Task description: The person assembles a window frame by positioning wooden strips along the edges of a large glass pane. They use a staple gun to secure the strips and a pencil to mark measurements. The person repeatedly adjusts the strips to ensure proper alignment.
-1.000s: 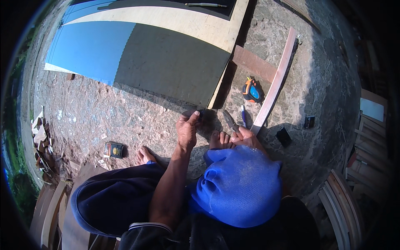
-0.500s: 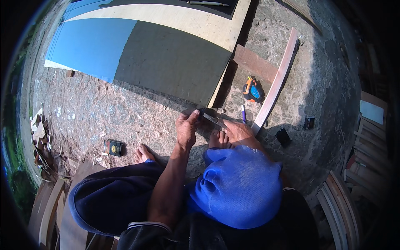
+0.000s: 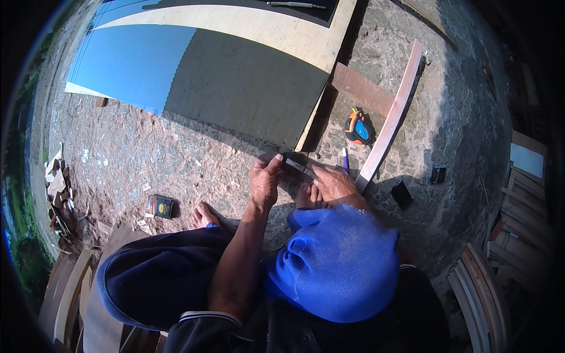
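My left hand (image 3: 264, 180), thumb and fingers pinched together, grips the end of a small, thin dark piece near the front corner of a glossy dark sheet (image 3: 247, 82). A narrow, light-grey flat strip (image 3: 298, 167) lies between both hands, over my right foot. My right hand (image 3: 336, 185) is closed at the strip's other end, its fingers stretched toward the left hand. What exactly the strip is cannot be made out, and shadow hides part of the fingertips. Beside the right hand stand a purple-and-white marker (image 3: 345, 160) and an orange-and-black tape measure (image 3: 359, 127).
Under the glossy sheet is a pale plywood board (image 3: 282, 34), with a pen-like tool (image 3: 296, 5) on top. A long wooden batten (image 3: 391, 117) lies right. A dark small pack (image 3: 161, 206) is left, black pieces (image 3: 401, 195) right, wood scraps (image 3: 57, 185) far left.
The light strip has turned and now shows a narrower face between my hands. My fingers have shifted only slightly; the rest has merely slid a little in view.
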Tool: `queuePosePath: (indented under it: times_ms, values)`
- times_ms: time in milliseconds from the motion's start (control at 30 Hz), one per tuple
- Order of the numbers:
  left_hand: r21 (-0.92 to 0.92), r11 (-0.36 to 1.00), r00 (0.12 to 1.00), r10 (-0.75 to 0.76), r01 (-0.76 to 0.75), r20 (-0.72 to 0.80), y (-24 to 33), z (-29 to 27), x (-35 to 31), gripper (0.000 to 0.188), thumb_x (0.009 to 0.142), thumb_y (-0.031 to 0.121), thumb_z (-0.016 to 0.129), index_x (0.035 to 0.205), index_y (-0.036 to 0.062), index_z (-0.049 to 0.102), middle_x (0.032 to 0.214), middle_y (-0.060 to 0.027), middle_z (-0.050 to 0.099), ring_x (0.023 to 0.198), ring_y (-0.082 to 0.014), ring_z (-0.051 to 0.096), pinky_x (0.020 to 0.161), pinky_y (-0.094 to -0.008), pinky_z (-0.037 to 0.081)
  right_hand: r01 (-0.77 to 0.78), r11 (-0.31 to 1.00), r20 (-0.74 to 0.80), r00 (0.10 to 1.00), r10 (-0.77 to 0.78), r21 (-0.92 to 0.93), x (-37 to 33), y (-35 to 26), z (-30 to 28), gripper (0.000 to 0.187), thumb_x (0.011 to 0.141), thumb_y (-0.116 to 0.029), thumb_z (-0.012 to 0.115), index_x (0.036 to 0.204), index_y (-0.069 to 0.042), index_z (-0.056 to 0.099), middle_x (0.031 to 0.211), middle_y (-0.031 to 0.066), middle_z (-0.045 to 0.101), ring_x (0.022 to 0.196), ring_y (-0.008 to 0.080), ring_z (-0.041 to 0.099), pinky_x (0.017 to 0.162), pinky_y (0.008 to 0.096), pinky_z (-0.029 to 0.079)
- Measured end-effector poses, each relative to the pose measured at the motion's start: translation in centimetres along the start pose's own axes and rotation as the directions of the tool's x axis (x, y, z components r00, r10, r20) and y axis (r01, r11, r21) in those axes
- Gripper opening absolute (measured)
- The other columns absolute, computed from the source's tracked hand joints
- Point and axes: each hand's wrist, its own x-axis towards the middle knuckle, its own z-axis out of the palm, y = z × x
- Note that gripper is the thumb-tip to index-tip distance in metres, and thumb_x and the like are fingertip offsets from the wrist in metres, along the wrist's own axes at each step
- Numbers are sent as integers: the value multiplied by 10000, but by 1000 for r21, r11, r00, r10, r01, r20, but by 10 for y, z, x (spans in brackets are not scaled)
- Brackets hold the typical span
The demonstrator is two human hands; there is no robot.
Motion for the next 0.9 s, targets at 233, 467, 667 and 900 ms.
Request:
queuePosePath:
  times_ms: [233,467,667,900]
  values:
    - [-37,999,999,-35,34,-13,1,-2,1,150,949,216,749,995,100,666,931,-14,715,815,-115,652,735,-280,521,14,1000,2,1000,-14,-24,2,3,3,503,999,-234,551,1489,-145,478,1222,282,618,1122,461,615,965,526,505]
    - [-292,948,992,-115,126,56,17,-2,14,209,980,309,711,1027,111,667,956,-2,689,923,-146,648,824,-337,525,-31,999,30,999,31,-13,3,2,1,494,1015,-270,535,1498,-186,469,1238,281,612,1137,465,616,970,530,507]
    - [-137,990,999,-31,29,-10,22,0,22,274,1003,320,671,1065,53,679,951,-52,709,832,-166,671,720,-309,531,-24,999,22,999,25,-25,3,1,2,499,1016,-282,542,1498,-179,460,1232,267,615,1145,466,611,965,537,505]
    - [-111,993,1000,-30,31,5,23,-1,23,252,1005,302,669,1051,55,687,942,-66,724,795,-158,663,703,-310,529,0,1000,31,1000,0,21,4,4,3,512,997,-182,538,1500,-131,456,1309,268,593,1210,464,573,1019,527,475]
